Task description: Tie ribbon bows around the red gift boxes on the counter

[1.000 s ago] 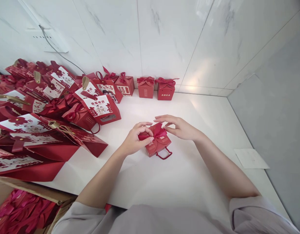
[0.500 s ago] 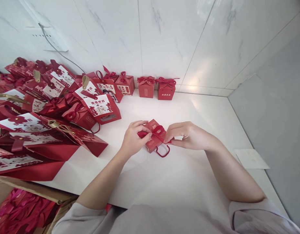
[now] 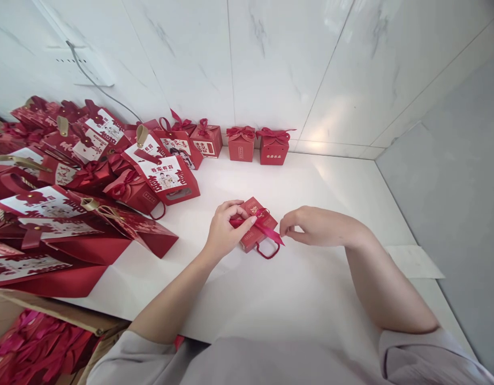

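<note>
A small red gift box (image 3: 250,241) lies on the white table in front of me, with gold print on its face and a twisted red cord handle (image 3: 268,256) looping out at its near side. A shiny red ribbon (image 3: 272,233) crosses the box, and its pointed tail hangs past the right edge. My left hand (image 3: 228,227) pinches the ribbon between thumb and fingers at the box's left side. Just right of the tail hovers my right hand (image 3: 311,227), fingers bent, a gap between thumb and forefinger, holding nothing visible.
Many red gift bags and boxes (image 3: 168,174) crowd the table's left side. Two bow-tied boxes (image 3: 241,147) stand by the tiled wall. A cardboard box (image 3: 106,342) with red ribboned items sits at lower left. A white paper (image 3: 415,261) lies at the right edge.
My right hand has let go of the ribbon and drawn slightly right. The ribbon's tail now lies free across the box. The left hand keeps its pinch, shifted slightly right.
</note>
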A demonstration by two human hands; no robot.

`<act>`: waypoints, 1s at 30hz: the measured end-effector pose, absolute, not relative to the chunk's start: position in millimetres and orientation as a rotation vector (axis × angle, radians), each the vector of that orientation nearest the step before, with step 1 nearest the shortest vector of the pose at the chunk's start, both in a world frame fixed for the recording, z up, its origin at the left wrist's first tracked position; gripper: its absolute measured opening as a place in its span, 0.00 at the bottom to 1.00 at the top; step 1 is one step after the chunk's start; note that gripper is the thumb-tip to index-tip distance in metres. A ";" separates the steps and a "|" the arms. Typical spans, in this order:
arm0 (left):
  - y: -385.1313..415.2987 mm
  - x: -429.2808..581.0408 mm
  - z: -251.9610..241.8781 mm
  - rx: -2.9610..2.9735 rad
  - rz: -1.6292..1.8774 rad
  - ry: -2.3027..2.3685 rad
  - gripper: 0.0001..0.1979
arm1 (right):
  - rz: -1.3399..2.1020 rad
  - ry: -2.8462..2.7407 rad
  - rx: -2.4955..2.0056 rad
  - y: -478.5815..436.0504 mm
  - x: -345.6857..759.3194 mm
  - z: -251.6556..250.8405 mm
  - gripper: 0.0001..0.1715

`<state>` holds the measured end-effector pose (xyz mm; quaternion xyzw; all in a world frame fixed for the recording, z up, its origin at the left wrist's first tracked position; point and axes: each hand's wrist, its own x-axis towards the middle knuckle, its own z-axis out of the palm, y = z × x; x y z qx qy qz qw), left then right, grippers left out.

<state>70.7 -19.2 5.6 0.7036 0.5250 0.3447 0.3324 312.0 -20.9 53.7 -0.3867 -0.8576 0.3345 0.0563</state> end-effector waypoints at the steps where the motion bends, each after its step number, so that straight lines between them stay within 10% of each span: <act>1: -19.8 71.7 4.9 1.848 0.910 1.368 0.09 | 0.940 -2.547 -1.208 -20.3 312.2 54.7 0.15; 16: -16.2 65.9 4.8 1.926 0.838 1.290 0.06 | 0.159 -2.455 -0.967 -2.4 290.3 24.6 0.09; 30: -0.5 39.9 21.0 1.928 0.743 1.013 0.08 | 0.438 -2.368 -1.023 -7.1 298.0 35.6 0.12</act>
